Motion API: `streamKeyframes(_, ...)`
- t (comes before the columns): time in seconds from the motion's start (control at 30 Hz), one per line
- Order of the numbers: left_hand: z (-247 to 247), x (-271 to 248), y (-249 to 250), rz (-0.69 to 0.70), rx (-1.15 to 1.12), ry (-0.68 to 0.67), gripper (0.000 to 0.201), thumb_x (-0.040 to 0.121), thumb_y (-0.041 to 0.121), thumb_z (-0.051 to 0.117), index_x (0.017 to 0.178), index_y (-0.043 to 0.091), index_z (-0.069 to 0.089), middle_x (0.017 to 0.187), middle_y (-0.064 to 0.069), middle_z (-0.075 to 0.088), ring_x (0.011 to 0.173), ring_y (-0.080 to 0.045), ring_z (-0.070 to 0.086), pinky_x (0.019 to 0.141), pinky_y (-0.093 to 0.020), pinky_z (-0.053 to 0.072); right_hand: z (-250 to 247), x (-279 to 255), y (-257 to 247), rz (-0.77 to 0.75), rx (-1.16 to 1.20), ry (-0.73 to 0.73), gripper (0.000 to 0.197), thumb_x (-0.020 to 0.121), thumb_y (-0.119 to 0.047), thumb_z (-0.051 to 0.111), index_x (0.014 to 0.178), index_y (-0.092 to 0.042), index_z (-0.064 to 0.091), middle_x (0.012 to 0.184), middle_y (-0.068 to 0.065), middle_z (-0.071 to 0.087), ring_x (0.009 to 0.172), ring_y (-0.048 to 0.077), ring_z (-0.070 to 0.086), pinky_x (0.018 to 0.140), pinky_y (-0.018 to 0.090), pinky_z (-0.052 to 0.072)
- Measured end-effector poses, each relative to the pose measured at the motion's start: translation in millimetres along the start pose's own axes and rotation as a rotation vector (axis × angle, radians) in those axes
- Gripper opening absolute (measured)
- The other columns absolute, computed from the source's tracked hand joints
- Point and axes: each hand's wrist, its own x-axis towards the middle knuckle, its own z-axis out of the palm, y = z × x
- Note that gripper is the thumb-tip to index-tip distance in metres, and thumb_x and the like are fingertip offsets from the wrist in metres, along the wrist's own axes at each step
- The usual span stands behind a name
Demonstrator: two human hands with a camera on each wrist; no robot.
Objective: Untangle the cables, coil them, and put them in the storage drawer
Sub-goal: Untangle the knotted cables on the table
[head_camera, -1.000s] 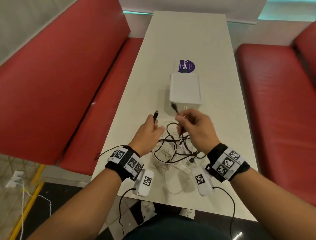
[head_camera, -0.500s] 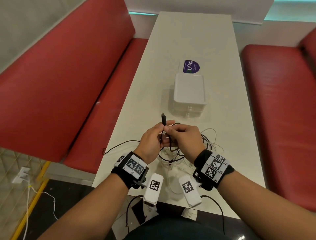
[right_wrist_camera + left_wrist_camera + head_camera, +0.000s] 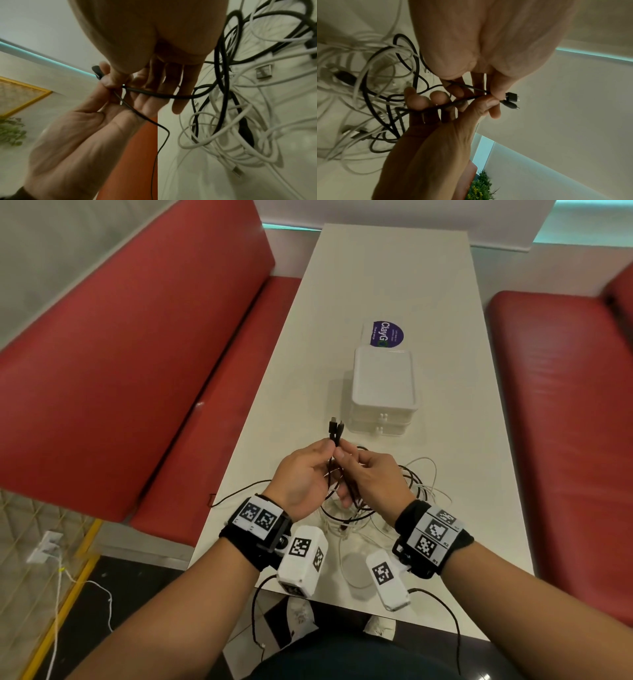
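My left hand (image 3: 328,446) and right hand (image 3: 340,456) meet above the near part of the white table (image 3: 387,268). Both pinch the black cable (image 3: 335,440) just below its two plugs (image 3: 335,426), which stick up side by side. The left wrist view shows those plugs (image 3: 511,99) past my left thumb tip. In the right wrist view the black cable (image 3: 163,95) runs across my right fingers (image 3: 173,86). Its length drops into a tangle of black and white cables (image 3: 416,484) on the table under my hands. The white storage drawer unit (image 3: 383,381) stands shut just beyond.
A purple round sticker (image 3: 387,333) lies behind the drawer unit. Red bench seats (image 3: 144,344) flank the table on both sides. One thin black lead (image 3: 236,491) trails over the table's left edge. White USB plugs (image 3: 263,71) lie among the tangle.
My hands, apart and each holding one plug end a second ago, have come together. The two plugs now stand side by side between my fingertips.
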Motion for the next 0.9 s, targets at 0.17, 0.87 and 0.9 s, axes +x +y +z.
streamKeyframes(0.17,-4.1,4.5,8.4,0.111,-0.078,0.139,0.028,0.107,0.016,0.034,0.094,0.005,0.056,0.095,-0.017,0.069,0.087,-0.033,0.066,0.074,-0.041,0.057,-5.6,1.2,7.9,-0.013,0.053,-0.109,0.035,0.096,-0.027,0.067,0.104,0.005,0.057,0.074,0.017,0.069,0.051,0.023,0.056,0.053,0.032,0.045)
streamKeyframes(0.87,-24.6,-5.6,26.7,0.25,1.922,0.051,0.025,0.099,0.046,0.045,0.096,0.025,0.033,0.086,0.003,0.063,0.078,-0.03,0.062,0.062,-0.039,0.043,-21.8,11.2,12.0,-0.518,-1.005,-0.044,0.03,0.095,-0.054,0.058,0.085,-0.026,0.064,0.066,-0.011,0.057,0.061,0.011,0.052,0.058,0.031,0.043)
streamKeyframes(0.9,-26.6,-5.5,32.6,0.285,1.869,0.073,0.026,0.098,0.047,0.048,0.095,0.027,0.033,0.084,0.006,0.063,0.076,-0.028,0.062,0.063,-0.039,0.044,-22.2,9.5,13.3,-0.469,-1.016,-0.061,0.026,0.096,-0.051,0.058,0.082,-0.029,0.059,0.061,-0.011,0.055,0.058,0.008,0.05,0.057,0.031,0.041)
